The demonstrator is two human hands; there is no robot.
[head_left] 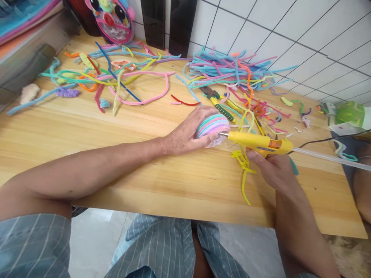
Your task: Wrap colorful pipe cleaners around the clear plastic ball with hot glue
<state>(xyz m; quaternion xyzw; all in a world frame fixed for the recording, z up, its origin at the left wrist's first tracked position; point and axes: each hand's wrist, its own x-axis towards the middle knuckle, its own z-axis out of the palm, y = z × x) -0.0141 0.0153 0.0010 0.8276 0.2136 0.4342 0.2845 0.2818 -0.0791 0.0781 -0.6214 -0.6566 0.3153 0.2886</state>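
Note:
A ball (213, 125) wrapped in pastel pipe cleaners, with turquoise, pink and lilac bands, rests on the wooden table. My left hand (193, 131) is closed around its left side, thumb in front and fingers behind. In my right hand (274, 168) is a yellow hot glue gun (252, 142), gripped by its handle. Its metal nozzle touches or almost touches the ball's right side near my left thumb; the exact contact is hard to see. A clear glue stick (330, 157) sticks out of the gun's back. Knotted yellow pipe cleaners (243, 164) lie just below the gun.
A heap of blue and pink pipe cleaners (220, 69) lies by the tiled wall. Pliers (216, 100) with yellow-green handles are behind the ball. Loose pipe cleaners (139, 81) spread across the back left. A black cord (315, 139) runs right, near another person's limb (363, 181).

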